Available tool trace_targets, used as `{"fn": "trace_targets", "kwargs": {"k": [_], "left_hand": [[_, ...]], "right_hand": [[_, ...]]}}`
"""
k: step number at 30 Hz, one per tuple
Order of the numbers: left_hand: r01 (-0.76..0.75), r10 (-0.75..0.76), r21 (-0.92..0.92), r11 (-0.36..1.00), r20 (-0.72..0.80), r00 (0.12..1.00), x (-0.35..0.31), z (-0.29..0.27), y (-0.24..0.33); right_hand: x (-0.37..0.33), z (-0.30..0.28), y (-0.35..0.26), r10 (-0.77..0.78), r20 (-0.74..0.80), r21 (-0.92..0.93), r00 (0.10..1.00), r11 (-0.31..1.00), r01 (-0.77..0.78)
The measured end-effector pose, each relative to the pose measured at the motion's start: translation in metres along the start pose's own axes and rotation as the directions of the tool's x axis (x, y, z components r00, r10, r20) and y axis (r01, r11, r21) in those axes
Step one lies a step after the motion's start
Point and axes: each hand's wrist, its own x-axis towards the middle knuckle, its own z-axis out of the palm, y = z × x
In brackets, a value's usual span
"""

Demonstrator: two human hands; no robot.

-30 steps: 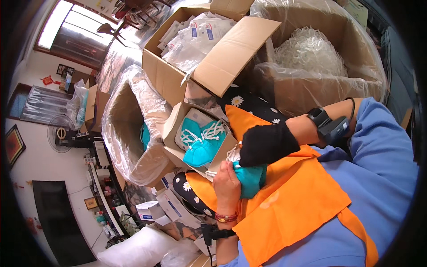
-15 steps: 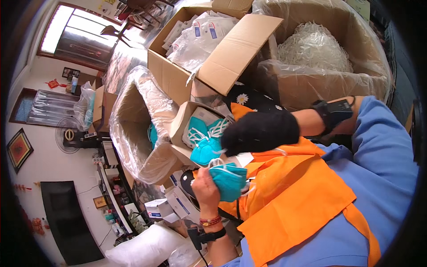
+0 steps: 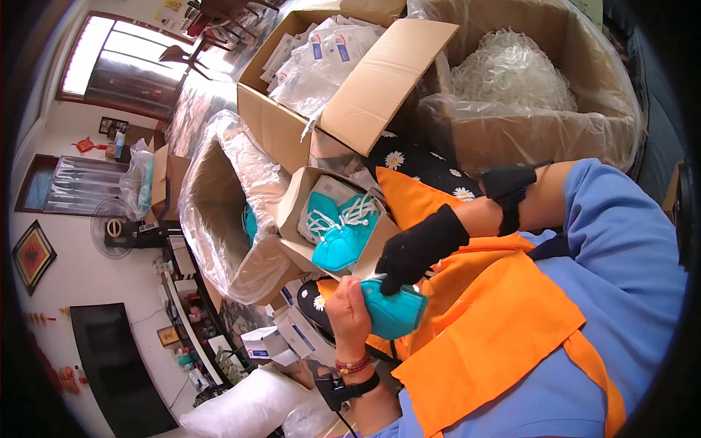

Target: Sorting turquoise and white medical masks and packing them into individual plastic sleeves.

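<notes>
My bare left hand [image 3: 347, 315], with a red bracelet at the wrist, grips a teal cup-shaped face mask [image 3: 396, 311] by its left edge. On my right hand [image 3: 423, 252] is a black glove, and its fingers close on the mask's upper edge. White straps show a little where the two hands meet. Just beyond, a small open carton [image 3: 293, 212] holds several more teal masks [image 3: 342, 244] with white elastic straps lying over them.
A plastic-lined box [image 3: 208, 197] stands left of the carton, with some teal inside. Behind are an open carton of white packets [image 3: 328, 62] and a lined box heaped with white elastic loops [image 3: 515, 73]. Flattened small boxes [image 3: 292, 328] and a white sack [image 3: 244, 405] lie lower left.
My right hand has come down from above the mask and taken hold of its upper edge. The mask has turned and shifted slightly right, and its loose straps no longer hang out at the side.
</notes>
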Motion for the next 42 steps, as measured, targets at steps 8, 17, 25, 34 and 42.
{"fn": "trace_targets", "kwargs": {"k": [8,17,25,34,42], "left_hand": [[0.039,-0.038,0.02,0.999,-0.068,0.997,0.001,0.004,-0.017],[0.129,-0.576,-0.707,0.695,-0.44,0.689,0.0,-0.017,-0.059],[0.225,-0.436,-0.43,0.874,-0.495,0.752,-0.006,-0.013,-0.066],[0.239,-0.143,0.231,0.943,-0.367,0.919,-0.022,0.007,-0.093],[0.123,-0.57,-0.891,0.438,-0.169,0.804,-0.015,0.012,-0.061]], "right_hand": [[-0.013,0.032,0.024,-0.781,0.116,-0.311,0.613,0.558,0.77],[0.006,0.038,-0.023,-0.732,-0.325,-0.373,0.6,0.682,0.629],[0.032,0.036,-0.016,-0.671,-0.546,-0.283,0.502,0.711,0.643],[0.045,0.044,-0.018,-0.549,-0.571,-0.414,0.611,0.835,0.363],[0.041,0.018,-0.027,-0.425,-0.322,-0.344,0.846,0.885,0.314]]}}
